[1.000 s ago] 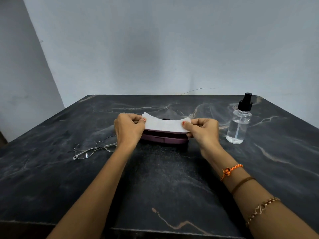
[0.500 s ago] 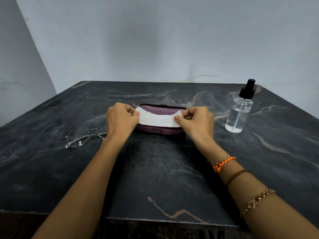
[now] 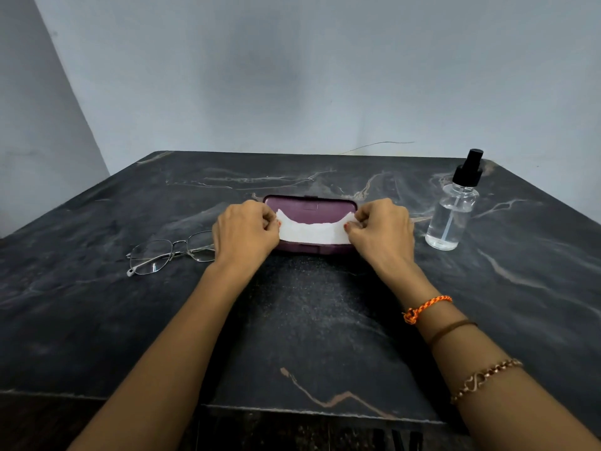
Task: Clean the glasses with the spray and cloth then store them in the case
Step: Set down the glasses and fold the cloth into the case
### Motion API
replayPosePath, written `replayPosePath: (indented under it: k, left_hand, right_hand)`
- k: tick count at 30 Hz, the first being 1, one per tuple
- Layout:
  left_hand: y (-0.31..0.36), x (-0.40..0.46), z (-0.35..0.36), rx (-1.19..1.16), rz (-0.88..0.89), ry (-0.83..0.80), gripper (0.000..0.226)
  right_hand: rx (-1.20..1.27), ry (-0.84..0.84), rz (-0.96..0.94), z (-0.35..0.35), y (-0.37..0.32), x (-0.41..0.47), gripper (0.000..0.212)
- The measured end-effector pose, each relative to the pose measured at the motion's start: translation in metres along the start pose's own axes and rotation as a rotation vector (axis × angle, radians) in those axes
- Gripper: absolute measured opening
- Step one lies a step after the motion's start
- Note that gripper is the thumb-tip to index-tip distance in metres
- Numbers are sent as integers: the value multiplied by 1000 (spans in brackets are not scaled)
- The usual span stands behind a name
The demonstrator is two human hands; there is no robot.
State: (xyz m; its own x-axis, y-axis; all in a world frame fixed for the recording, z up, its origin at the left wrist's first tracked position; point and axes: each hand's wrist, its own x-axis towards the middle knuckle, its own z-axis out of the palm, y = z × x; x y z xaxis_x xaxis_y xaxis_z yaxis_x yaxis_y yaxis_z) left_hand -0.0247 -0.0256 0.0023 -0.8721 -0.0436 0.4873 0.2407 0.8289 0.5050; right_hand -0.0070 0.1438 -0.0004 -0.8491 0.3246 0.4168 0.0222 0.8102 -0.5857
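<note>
A white cloth (image 3: 313, 232) is stretched over the closed purple case (image 3: 309, 208) at the table's middle. My left hand (image 3: 244, 232) pinches the cloth's left end and my right hand (image 3: 381, 230) pinches its right end. Thin metal-framed glasses (image 3: 169, 253) lie unfolded on the table just left of my left hand. A clear spray bottle (image 3: 453, 209) with a black pump top stands upright to the right of my right hand, apart from it.
The dark marble table (image 3: 325, 320) reaches to a pale wall at the back. Its front edge runs across the bottom of the view. A thin wire (image 3: 377, 145) lies along the wall's foot behind the table.
The cloth has come down lower and closer to me over the case, so more of the case's top shows behind it. Both hands keep their pinch. The camera view has shifted slightly.
</note>
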Motion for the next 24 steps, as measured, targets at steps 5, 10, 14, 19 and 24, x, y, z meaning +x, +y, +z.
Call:
replayPosePath:
  k: [5, 10, 14, 19, 24]
  left_hand:
    - [1, -3, 0, -33, 11, -104, 9]
    - [1, -4, -5, -67, -15, -99, 9]
    - [2, -5, -5, -81, -18, -99, 8]
    - [3, -7, -4, -77, -25, -107, 7]
    - [5, -8, -5, -76, -21, -145, 6]
  right_hand:
    - [-56, 0, 37, -7, 2, 1, 16]
    - [-6, -8, 54, -10, 4, -1, 19]
    - [-10, -37, 46, -11, 3, -2, 20]
    - [-3, -68, 46, -12, 3, -4, 15]
    - [16, -71, 65, -14, 4, -3, 15]
